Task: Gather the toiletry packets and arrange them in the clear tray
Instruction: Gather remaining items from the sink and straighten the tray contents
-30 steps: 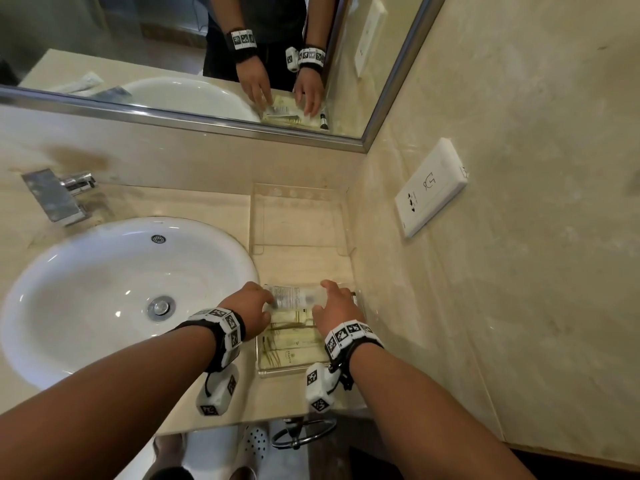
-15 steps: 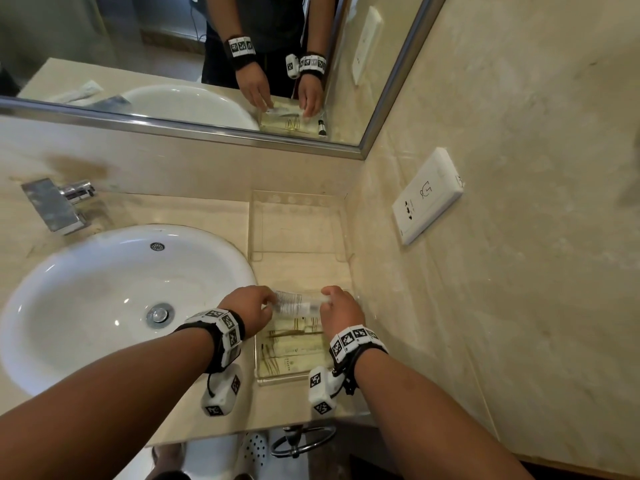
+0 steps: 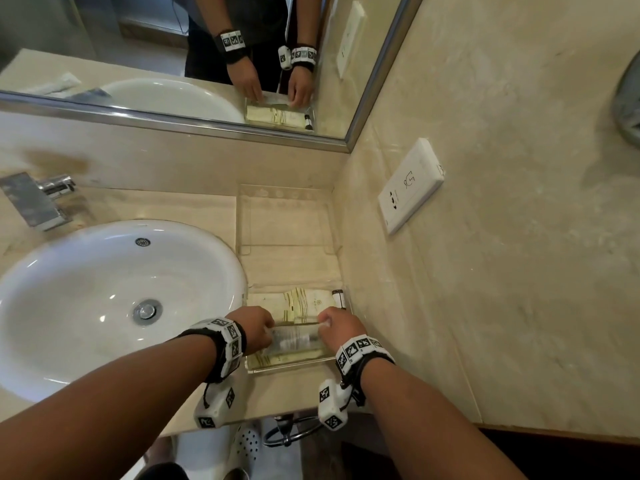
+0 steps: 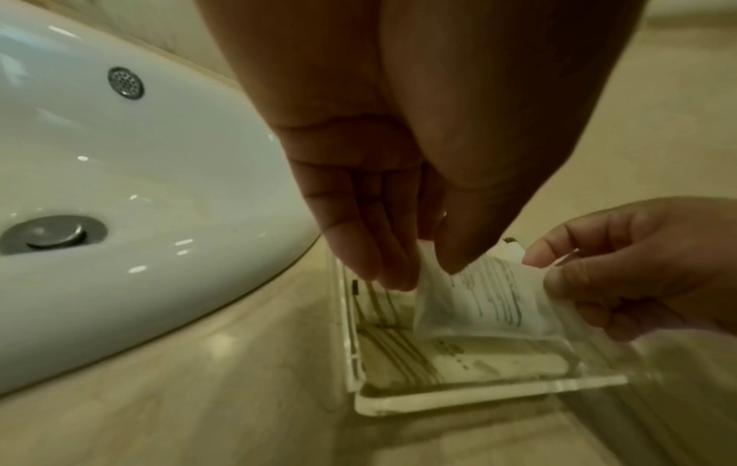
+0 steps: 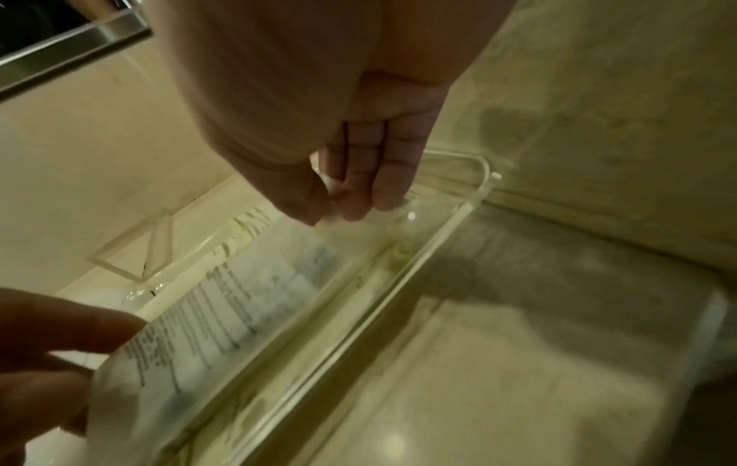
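A clear tray sits on the counter between the sink and the right wall. Several cream packets with gold stripes lie flat inside it, and a small dark-capped bottle lies at its far right. Both hands hold one clear printed packet over the tray's near half. My left hand pinches its left end. My right hand pinches its right end. The packet hangs tilted just above the cream packets.
A white sink lies left of the tray, with a chrome tap behind it. A second clear tray stands against the back wall. A wall socket is on the right wall. A mirror spans the back.
Both hands have drawn the clear packet toward me, from the tray's far end to its near half. The cream packets at the far end now show.
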A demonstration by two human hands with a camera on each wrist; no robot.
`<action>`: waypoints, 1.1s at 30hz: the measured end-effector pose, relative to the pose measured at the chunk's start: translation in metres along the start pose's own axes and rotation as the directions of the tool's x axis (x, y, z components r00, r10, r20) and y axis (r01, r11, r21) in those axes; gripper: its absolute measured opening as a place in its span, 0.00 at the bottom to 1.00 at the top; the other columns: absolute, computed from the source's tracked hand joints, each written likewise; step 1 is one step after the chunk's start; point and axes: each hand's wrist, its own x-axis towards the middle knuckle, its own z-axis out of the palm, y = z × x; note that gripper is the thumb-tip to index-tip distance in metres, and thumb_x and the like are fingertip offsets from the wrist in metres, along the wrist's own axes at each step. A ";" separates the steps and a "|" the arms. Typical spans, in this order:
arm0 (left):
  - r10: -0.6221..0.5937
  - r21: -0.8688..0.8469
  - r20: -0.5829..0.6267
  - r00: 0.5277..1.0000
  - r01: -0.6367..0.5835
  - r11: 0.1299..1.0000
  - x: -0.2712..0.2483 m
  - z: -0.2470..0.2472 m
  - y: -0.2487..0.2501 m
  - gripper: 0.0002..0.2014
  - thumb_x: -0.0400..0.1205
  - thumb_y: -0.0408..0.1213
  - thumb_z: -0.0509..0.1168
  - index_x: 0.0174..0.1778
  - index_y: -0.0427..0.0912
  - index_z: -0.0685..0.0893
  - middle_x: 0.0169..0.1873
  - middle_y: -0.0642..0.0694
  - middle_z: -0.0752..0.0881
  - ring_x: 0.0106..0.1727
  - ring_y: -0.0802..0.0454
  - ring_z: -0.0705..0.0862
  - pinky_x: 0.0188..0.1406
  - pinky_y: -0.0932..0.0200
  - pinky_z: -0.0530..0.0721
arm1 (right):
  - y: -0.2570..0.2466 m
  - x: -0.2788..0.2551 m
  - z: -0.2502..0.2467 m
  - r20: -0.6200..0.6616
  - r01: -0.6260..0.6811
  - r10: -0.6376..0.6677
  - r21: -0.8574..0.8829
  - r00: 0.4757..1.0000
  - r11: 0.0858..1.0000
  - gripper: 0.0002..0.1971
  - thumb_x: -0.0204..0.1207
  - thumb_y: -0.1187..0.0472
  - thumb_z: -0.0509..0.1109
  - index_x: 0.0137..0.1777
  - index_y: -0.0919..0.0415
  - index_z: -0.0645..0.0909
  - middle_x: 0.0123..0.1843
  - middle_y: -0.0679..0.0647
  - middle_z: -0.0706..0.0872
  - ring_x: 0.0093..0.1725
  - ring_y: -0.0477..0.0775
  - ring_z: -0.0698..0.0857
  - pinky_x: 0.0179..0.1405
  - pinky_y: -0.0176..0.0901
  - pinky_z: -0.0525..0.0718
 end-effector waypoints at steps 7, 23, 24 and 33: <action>-0.024 0.172 -0.015 1.000 0.026 0.985 -0.006 0.003 -0.005 0.21 0.81 0.43 0.60 0.72 0.51 0.77 0.64 0.47 0.85 0.63 0.46 0.83 0.59 0.54 0.82 | -0.008 -0.003 0.018 0.002 -0.037 0.037 0.000 0.999 0.999 0.12 0.79 0.60 0.63 0.58 0.45 0.80 0.46 0.46 0.86 0.38 0.46 0.84 0.33 0.38 0.80; 0.169 0.241 0.058 0.984 -0.178 0.954 -0.015 0.013 -0.005 0.17 0.80 0.42 0.62 0.65 0.58 0.81 0.59 0.49 0.80 0.57 0.46 0.84 0.57 0.50 0.85 | -0.014 -0.006 0.030 -0.052 0.068 -0.077 -0.157 0.996 0.985 0.10 0.78 0.53 0.67 0.58 0.46 0.75 0.58 0.47 0.77 0.47 0.52 0.81 0.46 0.45 0.79; 0.172 0.254 0.069 0.983 -0.184 0.950 -0.016 0.013 -0.005 0.16 0.80 0.42 0.62 0.63 0.58 0.82 0.58 0.49 0.79 0.55 0.46 0.84 0.55 0.50 0.85 | -0.015 -0.005 0.031 -0.002 0.097 -0.098 -0.164 0.995 0.982 0.11 0.78 0.53 0.67 0.59 0.46 0.76 0.61 0.48 0.78 0.49 0.52 0.81 0.49 0.45 0.80; 0.171 0.334 0.029 0.985 -0.171 0.927 -0.011 0.014 -0.009 0.17 0.81 0.42 0.64 0.67 0.55 0.81 0.60 0.46 0.75 0.56 0.44 0.84 0.56 0.50 0.85 | -0.012 -0.001 0.045 0.030 0.138 -0.135 -0.173 0.990 0.975 0.17 0.80 0.58 0.70 0.67 0.50 0.78 0.67 0.53 0.77 0.51 0.52 0.81 0.56 0.41 0.81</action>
